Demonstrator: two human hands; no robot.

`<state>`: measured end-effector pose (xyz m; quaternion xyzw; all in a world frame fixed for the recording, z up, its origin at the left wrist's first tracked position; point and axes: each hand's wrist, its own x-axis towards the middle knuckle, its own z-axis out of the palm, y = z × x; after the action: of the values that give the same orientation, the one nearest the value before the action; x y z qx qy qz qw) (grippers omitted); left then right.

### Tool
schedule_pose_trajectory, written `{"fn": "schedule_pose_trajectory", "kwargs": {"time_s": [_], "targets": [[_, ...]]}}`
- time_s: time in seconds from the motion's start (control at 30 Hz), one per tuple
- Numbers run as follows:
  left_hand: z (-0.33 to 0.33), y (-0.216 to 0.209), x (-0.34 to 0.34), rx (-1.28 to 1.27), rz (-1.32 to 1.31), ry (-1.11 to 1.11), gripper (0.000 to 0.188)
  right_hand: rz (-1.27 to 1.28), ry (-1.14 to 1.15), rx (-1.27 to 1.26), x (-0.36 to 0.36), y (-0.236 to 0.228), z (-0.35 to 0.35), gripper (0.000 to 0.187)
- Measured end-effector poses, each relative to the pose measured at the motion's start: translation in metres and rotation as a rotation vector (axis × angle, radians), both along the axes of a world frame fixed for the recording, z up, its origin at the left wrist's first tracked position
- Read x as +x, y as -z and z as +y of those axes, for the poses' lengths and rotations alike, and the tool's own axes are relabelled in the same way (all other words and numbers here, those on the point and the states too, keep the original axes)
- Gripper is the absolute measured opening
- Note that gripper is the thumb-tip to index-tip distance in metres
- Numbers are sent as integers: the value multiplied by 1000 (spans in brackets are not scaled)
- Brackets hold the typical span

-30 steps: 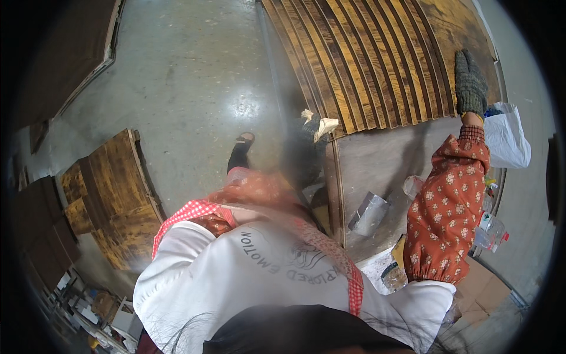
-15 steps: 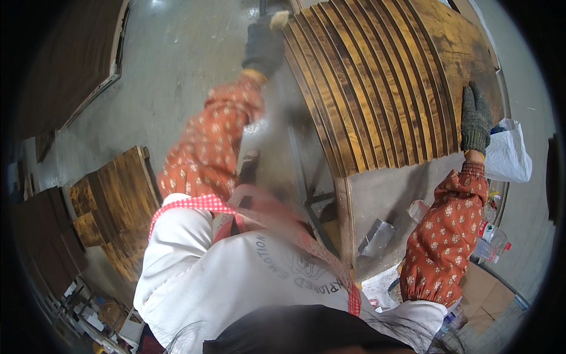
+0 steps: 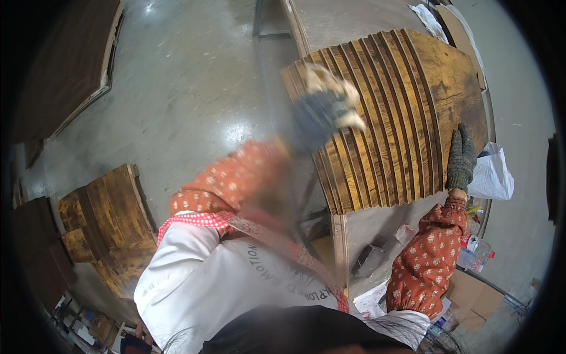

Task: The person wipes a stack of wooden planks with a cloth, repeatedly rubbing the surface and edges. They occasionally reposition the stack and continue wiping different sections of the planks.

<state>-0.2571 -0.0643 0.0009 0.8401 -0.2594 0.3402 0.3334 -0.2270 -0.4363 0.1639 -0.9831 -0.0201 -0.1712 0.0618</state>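
A stack of brown-stained wooden boards [image 3: 377, 130] lies fanned out, their edges stepped like shingles. Over its left side is my left hand [image 3: 318, 121] in a dark glove, smeared by motion. Its fingers are closed round a crumpled cream cloth [image 3: 333, 88]; whether the cloth touches the wood I cannot tell. My right hand [image 3: 461, 158], in a grey knitted glove, lies flat with fingers stretched out along the near right part of the top board [image 3: 451, 76].
The boards rest on a worktable [image 3: 365, 17]. A white plastic bag [image 3: 492, 174], clear plastic bottles [image 3: 476, 252] and cardboard [image 3: 474, 295] are at the right. Other wooden panels [image 3: 109, 227] stand at the left, with a large dark stack [image 3: 65, 65] at upper left.
My left hand has come back from the far left corner of the stack, across its left edges, with the cloth. The right hand stays on the top board. The whole view has shifted.
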Motion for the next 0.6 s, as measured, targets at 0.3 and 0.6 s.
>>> {"fn": "schedule_pose_trajectory", "kwargs": {"time_s": [0.3,0.6], "targets": [[91,-39,101,-199,426,-380,29,36,45,23,-7,-8,12,43],[11,-46,53,135,-175,-68,45,30,55,-5,-9,-3,8,43]]}}
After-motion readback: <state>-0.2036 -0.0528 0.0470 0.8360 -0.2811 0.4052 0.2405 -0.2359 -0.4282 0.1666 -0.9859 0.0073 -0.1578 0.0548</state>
